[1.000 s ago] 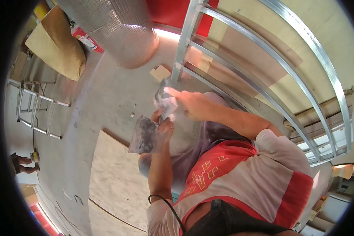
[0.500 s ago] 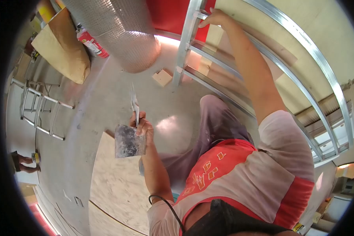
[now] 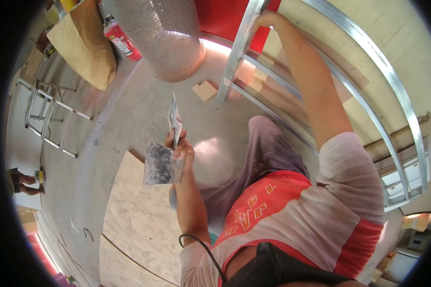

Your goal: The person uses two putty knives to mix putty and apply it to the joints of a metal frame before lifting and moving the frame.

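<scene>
My left hand (image 3: 186,152) is closed around two tools. One is a flat, square, smeared metal plate (image 3: 163,164) like a putty board. The other is a putty knife (image 3: 174,117), its blade pointing up and coated with pale filler. At the upper right, my right hand (image 3: 268,20) grips an aluminium ladder (image 3: 233,62) near the top of its side rail. The fingers of that hand are partly hidden by the rail.
Below my left hand lies a wooden board (image 3: 139,210). Ahead stand a foil-like roll (image 3: 158,43), a fire extinguisher (image 3: 122,38) and a brown paper bag (image 3: 84,45). A small block (image 3: 205,91) lies on the floor. Left are a metal step frame (image 3: 50,117) and another person's legs (image 3: 29,184).
My left hand has shifted slightly right and up with both tools, and the knife blade shows more broadly. My right hand stays at the ladder while the whole view has turned a little.
</scene>
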Available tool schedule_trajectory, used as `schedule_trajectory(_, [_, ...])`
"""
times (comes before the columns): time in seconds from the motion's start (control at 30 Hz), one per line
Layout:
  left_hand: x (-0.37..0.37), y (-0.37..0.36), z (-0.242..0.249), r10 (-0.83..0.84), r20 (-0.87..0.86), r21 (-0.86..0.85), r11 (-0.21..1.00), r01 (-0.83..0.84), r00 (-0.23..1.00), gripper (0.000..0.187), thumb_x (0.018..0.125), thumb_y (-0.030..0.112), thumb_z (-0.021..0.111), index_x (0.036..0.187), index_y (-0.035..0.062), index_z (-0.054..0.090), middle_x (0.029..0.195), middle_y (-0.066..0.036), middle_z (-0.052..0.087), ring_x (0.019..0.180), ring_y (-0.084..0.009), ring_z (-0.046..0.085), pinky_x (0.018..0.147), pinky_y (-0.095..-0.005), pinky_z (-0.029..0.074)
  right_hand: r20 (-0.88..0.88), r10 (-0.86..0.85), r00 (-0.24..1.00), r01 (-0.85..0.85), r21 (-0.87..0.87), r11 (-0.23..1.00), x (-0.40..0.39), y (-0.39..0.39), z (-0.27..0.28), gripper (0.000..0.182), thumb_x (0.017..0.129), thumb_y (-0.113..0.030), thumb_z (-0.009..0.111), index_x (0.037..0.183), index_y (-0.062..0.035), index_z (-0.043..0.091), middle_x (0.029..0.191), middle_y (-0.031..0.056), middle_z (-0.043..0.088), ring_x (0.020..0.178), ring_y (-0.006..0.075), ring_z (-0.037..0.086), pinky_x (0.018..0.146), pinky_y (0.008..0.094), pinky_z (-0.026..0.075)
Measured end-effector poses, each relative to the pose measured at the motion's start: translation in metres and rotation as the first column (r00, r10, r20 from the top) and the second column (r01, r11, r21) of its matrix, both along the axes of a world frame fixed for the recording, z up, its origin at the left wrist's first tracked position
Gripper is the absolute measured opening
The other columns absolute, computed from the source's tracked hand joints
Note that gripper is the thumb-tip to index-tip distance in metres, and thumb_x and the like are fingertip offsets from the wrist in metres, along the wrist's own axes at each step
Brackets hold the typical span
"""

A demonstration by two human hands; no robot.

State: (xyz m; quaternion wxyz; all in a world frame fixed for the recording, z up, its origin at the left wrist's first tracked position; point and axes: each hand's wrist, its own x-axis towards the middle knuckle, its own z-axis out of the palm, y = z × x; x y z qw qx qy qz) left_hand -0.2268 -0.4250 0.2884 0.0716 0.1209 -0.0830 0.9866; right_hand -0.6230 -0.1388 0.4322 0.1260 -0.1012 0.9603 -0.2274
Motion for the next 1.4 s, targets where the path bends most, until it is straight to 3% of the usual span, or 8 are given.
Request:
schedule_trajectory(0.23, [-0.002,0.006,0.008,-0.055,0.076,0.003,0.998,0.055,0.996,0.038,0.097,0.012,0.033,0.131,-0.0045,0.032,0.098,-0.024,0.053,0.042,-0.0115,0.046,0.037,-0.023,0.03,-0.56,0.0,0.828,0.175,0.258,0.95,0.149,-0.048,0.007,0.088,0.059,-0.034,0.074,0.137,-0.0192,0.037,0.145,0.016,0.023,0.127,0.0427,0.031,0.1,0.0552,0.032])
schedule_trajectory(0.33, [-0.009,0.01,-0.005,-0.107,0.072,0.022,0.994,0.106,0.992,0.036,0.096,0.012,0.034,0.126,-0.0073,0.035,0.097,-0.023,0.053,0.042,-0.0124,0.047,0.036,-0.0236,0.031,-0.046,0.482,0.875,-0.466,0.189,0.865,0.252,-0.078,-0.008,0.065,0.067,-0.012,0.067,0.127,-0.0068,0.042,0.113,0.0177,0.052,0.103,0.0321,0.054,0.085,0.0399,0.046])
schedule_trajectory(0.37, [-0.012,0.013,-0.01,-0.137,0.066,0.023,0.991,0.135,0.988,0.035,0.096,0.012,0.034,0.125,-0.0083,0.036,0.097,-0.023,0.053,0.041,-0.0127,0.047,0.036,-0.0238,0.031,-0.489,0.484,0.725,-0.602,-0.109,0.791,0.28,-0.077,-0.056,0.086,0.066,-0.007,0.063,0.142,-0.0244,0.026,0.101,0.0147,0.055,0.096,0.0278,0.057,0.078,0.0362,0.049])
schedule_trajectory(0.6, [-0.001,0.017,-0.002,-0.029,0.144,0.007,1.0,0.028,0.989,0.041,0.096,0.014,0.034,0.133,-0.0032,0.028,0.118,-0.025,0.052,0.041,-0.0129,0.046,0.036,-0.0242,0.034,0.009,0.656,0.755,-0.643,0.207,0.737,0.298,-0.058,-0.044,0.078,0.066,-0.007,0.062,0.137,-0.026,0.036,0.1,0.0139,0.055,0.096,0.0301,0.057,0.081,0.0388,0.047])
schedule_trajectory(0.73, [0.001,-0.013,-0.003,0.052,0.029,-0.033,0.998,-0.051,0.998,0.049,0.096,0.013,0.034,0.141,0.0027,0.019,0.12,-0.028,0.05,0.041,-0.0122,0.046,0.034,-0.0233,0.032,-0.36,0.076,0.93,0.036,0.294,0.955,0.189,-0.023,-0.011,0.082,0.066,-0.03,0.072,0.137,-0.0122,0.034,0.129,0.0182,0.043,0.115,0.0328,0.046,0.096,0.0415,0.038])
schedule_trajectory(0.77, [0.004,-0.011,0.003,0.05,0.021,-0.002,0.999,-0.05,0.999,0.044,0.096,0.012,0.034,0.137,-0.001,0.025,0.113,-0.027,0.052,0.04,-0.0115,0.045,0.035,-0.0231,0.032,-0.735,0.055,0.676,0.173,0.23,0.958,0.165,-0.004,-0.008,0.096,0.064,-0.042,0.075,0.141,-0.0111,0.027,0.136,0.0213,0.036,0.124,0.0341,0.039,0.104,0.042,0.032])
schedule_trajectory(1.03, [0.005,-0.014,0.01,0.034,0.006,-0.043,0.999,-0.033,0.999,0.048,0.096,0.012,0.033,0.142,0.0053,0.019,0.108,-0.018,0.056,0.04,-0.0117,0.044,0.036,-0.0238,0.032,0.036,0.075,0.997,-0.077,0.061,0.995,0.035,0.024,0.016,0.112,0.053,-0.049,0.08,0.134,0.0109,0.031,0.138,0.0265,0.034,0.129,0.0322,0.035,0.106,0.0334,0.028])
schedule_trajectory(1.4, [0.003,0.002,0.014,0.003,0.089,-0.067,0.998,0.003,0.996,0.042,0.096,0.01,0.035,0.135,-0.0028,0.029,0.092,-0.021,0.054,0.039,-0.012,0.047,0.034,-0.0218,0.031,-0.032,0.008,0.999,-0.01,-0.074,0.997,0.027,0.014,0.006,0.102,0.051,-0.041,0.083,0.132,0.0035,0.039,0.13,0.0208,0.046,0.124,0.0308,0.041,0.103,0.0327,0.031])
